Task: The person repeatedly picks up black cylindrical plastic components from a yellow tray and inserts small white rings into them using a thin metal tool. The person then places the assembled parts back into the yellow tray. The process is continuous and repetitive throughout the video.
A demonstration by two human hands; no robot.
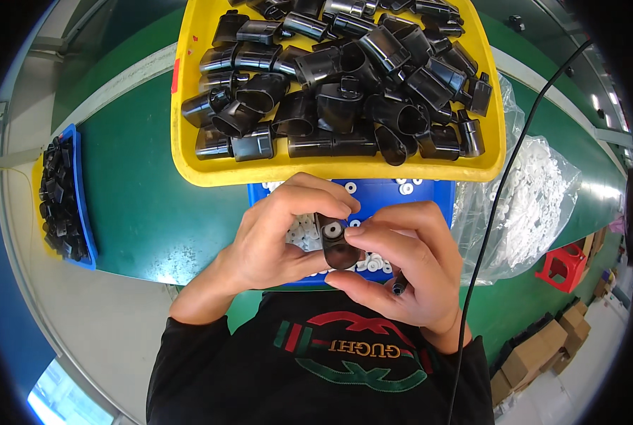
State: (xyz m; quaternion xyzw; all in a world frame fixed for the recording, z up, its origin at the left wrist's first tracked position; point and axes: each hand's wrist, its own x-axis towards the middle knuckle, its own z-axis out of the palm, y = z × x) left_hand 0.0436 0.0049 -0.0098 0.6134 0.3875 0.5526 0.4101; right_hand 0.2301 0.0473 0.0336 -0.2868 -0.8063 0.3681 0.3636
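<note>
My left hand (263,230) is closed around a black plastic housing (341,256), holding it up in front of my chest. A white ring-shaped washer (333,229) sits in the upper part of the housing. Close against the washer are the fingertips of my right hand (426,258). Tucked in the curled fingers of that hand is a dark rod-like tool (399,285), with only one end showing. Below both hands lies a blue tray (440,193) with loose white washers, partly hidden by my hands.
A yellow bin (337,172) heaped with black plastic housings stands just beyond the blue tray. To the right is a clear bag (536,188) of white pieces, with a black cable (504,173) hanging in front. Another blue tray (84,205) of black parts sits far left.
</note>
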